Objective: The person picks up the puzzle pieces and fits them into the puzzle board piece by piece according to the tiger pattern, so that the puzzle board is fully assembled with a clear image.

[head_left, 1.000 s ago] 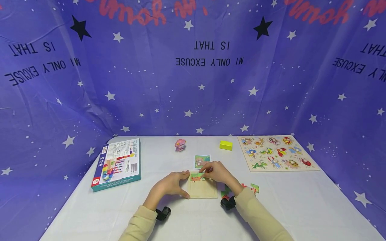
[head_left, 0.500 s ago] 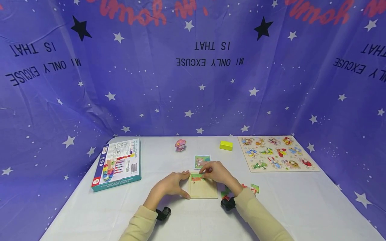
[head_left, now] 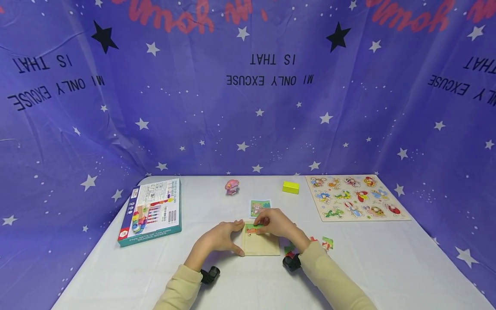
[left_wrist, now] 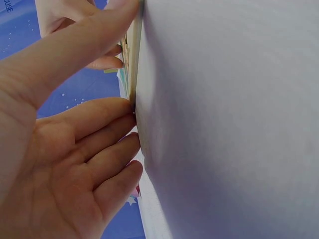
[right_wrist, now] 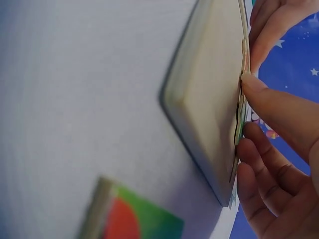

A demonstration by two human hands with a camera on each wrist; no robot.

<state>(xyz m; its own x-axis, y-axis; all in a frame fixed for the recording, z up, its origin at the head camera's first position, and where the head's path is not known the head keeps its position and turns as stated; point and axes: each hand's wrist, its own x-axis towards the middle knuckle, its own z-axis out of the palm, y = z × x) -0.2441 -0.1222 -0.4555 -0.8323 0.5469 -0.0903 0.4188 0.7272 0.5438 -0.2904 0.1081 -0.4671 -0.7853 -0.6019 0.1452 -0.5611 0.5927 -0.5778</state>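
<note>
A square wooden puzzle tray (head_left: 261,247) lies flat at the middle of the table, its lower part bare. My left hand (head_left: 221,237) holds its left side, thumb at the near corner and fingertips at the far one. In the left wrist view the fingers (left_wrist: 107,124) lie along the tray's edge. Green and orange puzzle pieces (head_left: 251,229) fill the tray's upper left. My right hand (head_left: 277,221) pinches a piece there, its thumb (right_wrist: 255,83) on top in the right wrist view. The fingers partly hide that piece.
A picture card (head_left: 258,207) lies beyond the tray. Loose puzzle pieces (head_left: 327,243) are by the right forearm. Farther out are a boxed bead set (head_left: 153,211), a pink toy (head_left: 231,187), a yellow block (head_left: 290,187) and an insect peg board (head_left: 356,198).
My right hand has shifted slightly left over the upper pieces, its fingertips now nearer the tray's left side. My left hand keeps its place on the tray.
</note>
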